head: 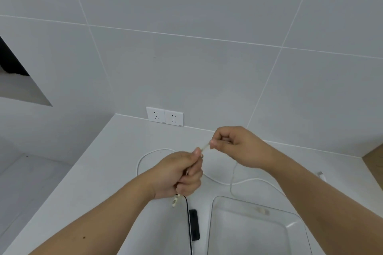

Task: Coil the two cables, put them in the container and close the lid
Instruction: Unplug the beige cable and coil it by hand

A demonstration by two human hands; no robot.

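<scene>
Pinching a pale cable point(205, 147) between both hands' closed fingers, left hand point(178, 174), right hand point(238, 145), clear container point(248, 227) holding nothing

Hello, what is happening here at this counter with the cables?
A person is coiling a thin white cable above a white counter. The left hand is closed around it, a connector hanging below the fist, while the right hand pinches the stretch between them. Another white cable lies loose on the counter. A clear container sits in front, with no cable visible inside it.
</scene>
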